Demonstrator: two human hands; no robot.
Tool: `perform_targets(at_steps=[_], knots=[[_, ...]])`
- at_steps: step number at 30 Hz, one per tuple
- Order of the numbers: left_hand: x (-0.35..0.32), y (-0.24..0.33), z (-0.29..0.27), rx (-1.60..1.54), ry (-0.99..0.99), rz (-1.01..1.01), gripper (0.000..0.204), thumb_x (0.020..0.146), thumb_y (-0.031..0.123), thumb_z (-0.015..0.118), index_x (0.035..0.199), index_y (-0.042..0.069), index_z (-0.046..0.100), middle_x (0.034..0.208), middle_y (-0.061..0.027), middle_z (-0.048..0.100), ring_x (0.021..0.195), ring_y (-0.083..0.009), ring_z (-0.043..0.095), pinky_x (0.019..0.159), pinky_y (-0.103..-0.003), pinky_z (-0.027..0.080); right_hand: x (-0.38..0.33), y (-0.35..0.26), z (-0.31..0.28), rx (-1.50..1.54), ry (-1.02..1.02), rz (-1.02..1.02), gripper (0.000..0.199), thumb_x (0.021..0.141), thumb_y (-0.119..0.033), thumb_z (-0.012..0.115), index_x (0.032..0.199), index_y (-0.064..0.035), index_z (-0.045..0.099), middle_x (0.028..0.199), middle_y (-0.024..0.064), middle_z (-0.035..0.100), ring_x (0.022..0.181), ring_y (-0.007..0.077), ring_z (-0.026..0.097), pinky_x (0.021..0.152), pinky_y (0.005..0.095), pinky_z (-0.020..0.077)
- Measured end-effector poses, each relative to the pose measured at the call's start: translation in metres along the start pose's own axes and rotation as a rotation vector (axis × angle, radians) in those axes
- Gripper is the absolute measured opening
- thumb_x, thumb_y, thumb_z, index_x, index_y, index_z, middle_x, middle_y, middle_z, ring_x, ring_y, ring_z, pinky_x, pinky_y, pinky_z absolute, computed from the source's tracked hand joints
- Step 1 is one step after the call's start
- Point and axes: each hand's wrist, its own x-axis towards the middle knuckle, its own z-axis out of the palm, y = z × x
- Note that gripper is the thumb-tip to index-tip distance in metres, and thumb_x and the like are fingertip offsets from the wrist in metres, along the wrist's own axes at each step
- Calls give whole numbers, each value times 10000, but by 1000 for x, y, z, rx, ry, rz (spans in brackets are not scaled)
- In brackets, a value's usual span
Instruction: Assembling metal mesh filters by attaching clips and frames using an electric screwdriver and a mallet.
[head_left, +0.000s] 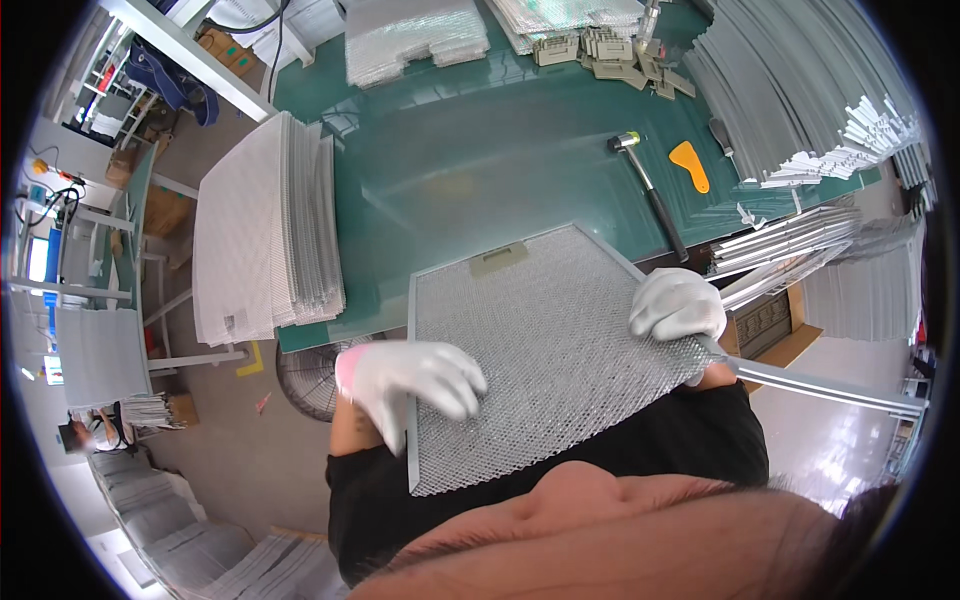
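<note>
A silvery mesh filter panel (530, 350) lies tilted in front of me. Thin grey metal framing runs along its left and far edges and part of the right; bare mesh shows at the near edge. A beige plastic latch plate (499, 258) sits at the far edge. My left hand (420, 385), in a white glove with a pink cuff, rests over the left edge, fingers apart and thumb outside the frame. My right hand (680, 304), also gloved, has its fingers curled over the right edge. A grey strip end (712, 346) shows below it; whether I hold it is unclear.
On the green table (450, 160) lie a mallet (650, 195), an orange scraper (689, 166) and beige latch plates (612, 55). Mesh sheets (270, 230) are stacked at left, grey strips (800, 90) at right. A floor fan (310, 380) and cardboard box (775, 330) stand below.
</note>
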Motion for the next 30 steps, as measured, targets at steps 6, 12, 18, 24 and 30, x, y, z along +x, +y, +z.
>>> perform_targets(at_steps=[6, 12, 18, 24, 30], knots=[[2, -61, -59, 648, 435, -880, 354, 893, 255, 663, 1166, 30, 678, 1132, -145, 680, 1067, -292, 640, 946, -381, 497, -12, -3, 2, -25, 34, 31, 328, 829, -352, 676, 750, -37, 629, 799, 128, 713, 708, 288, 694, 648, 380, 568], [21, -132, -133, 666, 232, -983, 340, 863, 253, 702, 1107, 17, 702, 1011, -138, 717, 946, -283, 677, 864, -362, 525, -16, 6, 4, 77, 100, 60, 471, 877, -514, 642, 799, -50, 642, 783, 126, 703, 693, 290, 688, 635, 379, 569], [68, -143, -163, 463, -178, -1334, 301, 796, 227, 742, 1033, 42, 737, 918, -97, 741, 804, -210, 721, 707, -354, 561, -22, 9, 2, 60, 98, 47, 582, 829, -636, 649, 814, -54, 635, 787, 121, 692, 684, 272, 680, 631, 368, 565], [81, -149, -158, 581, -221, -1393, 331, 740, 204, 741, 1025, 37, 735, 899, -96, 742, 799, -230, 721, 701, -356, 556, -15, 7, 4, 80, 122, 63, 591, 829, -648, 644, 828, -57, 634, 783, 118, 688, 676, 273, 677, 630, 362, 562], [29, -108, -143, 732, 80, -933, 390, 858, 304, 701, 1120, 14, 699, 1057, -135, 727, 959, -278, 694, 839, -354, 536, -7, 21, 4, 195, 207, 73, 466, 831, -498, 735, 843, -42, 642, 756, 114, 687, 675, 262, 687, 639, 368, 555]])
